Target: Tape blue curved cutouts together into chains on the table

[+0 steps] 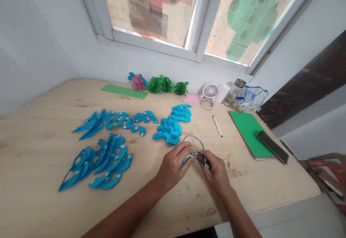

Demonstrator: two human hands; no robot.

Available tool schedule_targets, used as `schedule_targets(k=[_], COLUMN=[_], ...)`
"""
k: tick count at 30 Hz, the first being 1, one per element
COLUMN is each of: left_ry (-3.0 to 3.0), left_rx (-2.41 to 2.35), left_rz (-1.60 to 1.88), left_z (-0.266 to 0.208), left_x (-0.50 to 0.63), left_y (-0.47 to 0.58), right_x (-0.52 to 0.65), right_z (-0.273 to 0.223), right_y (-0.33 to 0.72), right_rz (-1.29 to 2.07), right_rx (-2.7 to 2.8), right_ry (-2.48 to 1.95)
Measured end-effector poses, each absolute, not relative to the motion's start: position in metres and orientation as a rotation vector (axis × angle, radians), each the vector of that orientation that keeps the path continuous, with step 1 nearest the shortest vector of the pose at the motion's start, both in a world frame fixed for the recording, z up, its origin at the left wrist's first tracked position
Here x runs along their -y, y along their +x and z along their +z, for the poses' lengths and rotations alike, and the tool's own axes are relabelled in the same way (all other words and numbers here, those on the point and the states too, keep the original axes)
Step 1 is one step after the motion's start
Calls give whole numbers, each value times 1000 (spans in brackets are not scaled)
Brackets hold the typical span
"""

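Observation:
My left hand (174, 164) is closed in a pinch on a small blue paper piece (186, 160), most of which the fingers hide. A whitish strip of tape (191, 155) shows at its fingertips. In my right hand (215, 170) is a pair of dark scissors (203, 159), its blades pointing left towards that strip. Just beyond both hands, a roll of tape (199, 139) is partly covered by my fingers. Stacked blue paper cut-outs (169, 130) lie past my left hand. More wavy blue cut-outs (108, 162), dotted with small white squares, spread over the table's left side.
Green paper shapes (166, 84) and a pink one (138, 82) stand by the wall, behind a green strip (124, 91). At the back right are a small fan (211, 91), a bottle (234, 92) and another tape roll (207, 103). A pen (217, 126), green sheets (248, 133) and a black stapler-like object (272, 147) lie right.

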State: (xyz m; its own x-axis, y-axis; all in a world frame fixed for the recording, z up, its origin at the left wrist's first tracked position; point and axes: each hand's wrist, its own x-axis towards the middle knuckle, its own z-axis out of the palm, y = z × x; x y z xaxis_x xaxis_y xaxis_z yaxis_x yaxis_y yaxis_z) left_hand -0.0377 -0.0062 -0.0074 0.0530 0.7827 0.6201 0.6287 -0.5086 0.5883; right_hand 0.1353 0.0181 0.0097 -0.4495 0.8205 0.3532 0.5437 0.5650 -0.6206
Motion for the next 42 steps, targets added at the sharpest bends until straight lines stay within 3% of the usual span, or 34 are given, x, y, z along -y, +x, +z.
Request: schedule_targets(k=[7, 11, 14, 21, 31, 42], left_ry=[1950, 1938, 1965, 1942, 1157, 1001], left_rx=[-1469, -1428, -1393, -1488, -995, -936], left_rz=[1583, 1592, 1527, 1537, 1504, 1413], left_z=[-3, -4, -4, 1, 8, 11], left_x=[6, 7, 7, 9, 11, 9], left_y=[-40, -39, -37, -39, -40, -40], right_x=[-28, -31, -30, -23, 1, 7], right_z=[7, 10, 14, 18, 22, 12], right_y=[125, 115, 106, 95, 85, 84], right_rz=[994, 1444, 1562, 1407, 1154, 1065], right_rx=[1281, 1108, 1001, 1073, 1768, 1878], right_ry=[-1280, -1123, -1028, -1099, -1114, -1097])
